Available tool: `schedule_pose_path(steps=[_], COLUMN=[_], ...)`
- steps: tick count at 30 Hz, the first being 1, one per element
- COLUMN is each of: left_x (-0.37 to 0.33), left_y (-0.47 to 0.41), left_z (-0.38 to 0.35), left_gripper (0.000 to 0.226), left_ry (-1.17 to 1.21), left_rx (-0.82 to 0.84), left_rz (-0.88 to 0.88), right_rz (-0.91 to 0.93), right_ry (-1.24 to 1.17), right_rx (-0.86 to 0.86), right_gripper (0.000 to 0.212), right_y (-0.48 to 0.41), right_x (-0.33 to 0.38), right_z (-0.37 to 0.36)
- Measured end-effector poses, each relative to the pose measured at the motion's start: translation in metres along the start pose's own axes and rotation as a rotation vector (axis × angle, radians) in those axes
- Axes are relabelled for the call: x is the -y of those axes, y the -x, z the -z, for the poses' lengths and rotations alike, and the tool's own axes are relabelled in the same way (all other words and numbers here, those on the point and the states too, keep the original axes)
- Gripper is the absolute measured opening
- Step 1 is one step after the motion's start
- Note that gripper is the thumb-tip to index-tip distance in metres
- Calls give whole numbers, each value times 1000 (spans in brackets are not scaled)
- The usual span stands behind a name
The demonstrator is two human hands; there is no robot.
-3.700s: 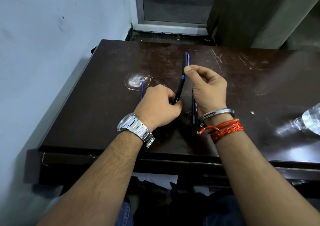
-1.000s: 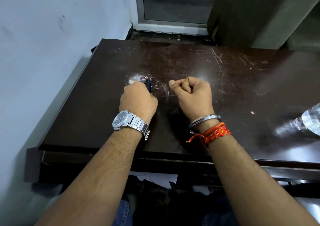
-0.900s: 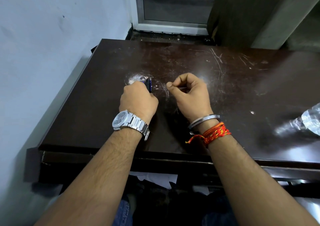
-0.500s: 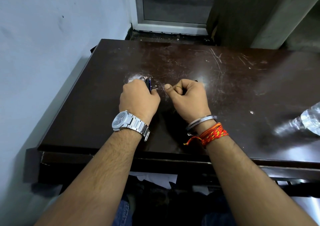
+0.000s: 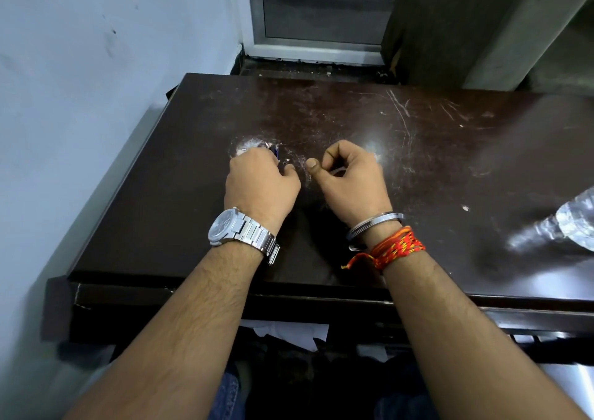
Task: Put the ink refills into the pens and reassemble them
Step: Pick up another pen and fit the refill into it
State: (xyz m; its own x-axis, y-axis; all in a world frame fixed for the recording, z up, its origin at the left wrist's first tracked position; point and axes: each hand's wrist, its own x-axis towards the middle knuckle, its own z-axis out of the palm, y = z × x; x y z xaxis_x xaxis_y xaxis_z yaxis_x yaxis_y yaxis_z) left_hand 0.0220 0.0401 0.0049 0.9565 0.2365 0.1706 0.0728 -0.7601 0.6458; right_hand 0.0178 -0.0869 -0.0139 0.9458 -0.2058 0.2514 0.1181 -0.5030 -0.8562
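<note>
Left hand [image 5: 262, 183] fisted around a dark blue pen [image 5: 275, 153] — only its tip shows, mid-table [image 5: 450, 162], toward the left edge. Right hand [image 5: 350, 178] pinches something thin and pale, likely a refill. Best approach: steady the barrel, align — feed straight.

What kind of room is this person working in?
Probably a plain indoor room, perhaps a small office or study corner. A worn, scratched dark desk stands against a painted wall, an aluminium-framed door or window lies behind it, and a plastic water bottle rests on top.
</note>
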Motion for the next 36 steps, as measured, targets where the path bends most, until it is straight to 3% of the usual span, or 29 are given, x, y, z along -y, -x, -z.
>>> schedule_pose_path(steps=[7, 9, 14, 23, 28, 30, 33, 36], left_x=[-4, -5, -7, -8, -9, -10, -13, -12], left_y=[4, 5, 6, 9, 11, 10, 9, 7], left_z=[0, 0, -1, -3, -6, -11, -15, -17], left_gripper=[21, 21, 17, 15, 11, 14, 27, 32], left_ry=[33, 47, 71, 109, 224, 310, 578, 715], left_rx=[-19, -34, -64, -63, -3, 68, 231, 238], left_rz=[-41, -58, -89, -132, -149, -136, 25, 96], right_rz=[-101, -159, -305, -279, -129, -132, -123, -105], right_ry=[166, 245, 330, 467, 266, 85, -145, -240], right_rx=[-157, -161, -79, -50, -162, -103, -6, 59], right_gripper=[54, 49, 10, 20, 15, 10, 11, 14], right_y=[-11, -12, -12, -12, -9, -7, -3, 0], right_x=[-8, -11, -16, -14, 0, 7, 11, 11], right_z=[27, 35, 45, 45, 36, 26, 14, 12])
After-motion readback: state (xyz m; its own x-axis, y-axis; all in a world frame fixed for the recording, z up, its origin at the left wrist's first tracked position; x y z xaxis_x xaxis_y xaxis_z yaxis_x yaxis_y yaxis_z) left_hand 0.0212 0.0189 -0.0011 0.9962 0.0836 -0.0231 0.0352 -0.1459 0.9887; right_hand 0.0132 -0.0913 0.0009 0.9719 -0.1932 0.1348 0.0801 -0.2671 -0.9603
